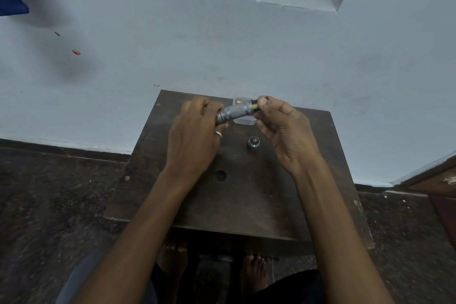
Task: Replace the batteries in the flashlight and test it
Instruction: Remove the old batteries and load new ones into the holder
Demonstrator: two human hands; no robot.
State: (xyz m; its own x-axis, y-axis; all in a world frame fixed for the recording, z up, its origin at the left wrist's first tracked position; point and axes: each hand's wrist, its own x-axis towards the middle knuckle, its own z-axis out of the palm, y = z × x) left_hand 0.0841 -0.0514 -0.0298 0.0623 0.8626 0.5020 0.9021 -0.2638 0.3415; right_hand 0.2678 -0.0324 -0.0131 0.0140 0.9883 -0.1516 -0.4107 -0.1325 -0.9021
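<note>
A silver flashlight body (235, 111) with a knurled barrel is held level above the far part of a dark wooden table (246, 205). My left hand (195, 136) grips its left end. My right hand (278, 126) pinches a black battery holder (254, 105) with yellow showing, which sticks out of the barrel's open right end. The flashlight's silver end cap (253, 142) lies on the table below my right hand.
A clear plastic box (244, 119) with something gold inside sits behind the flashlight near the table's far edge. A round hole (220, 175) marks the tabletop. A pale blue wall stands right behind the table. My bare feet (212, 269) show under its front edge.
</note>
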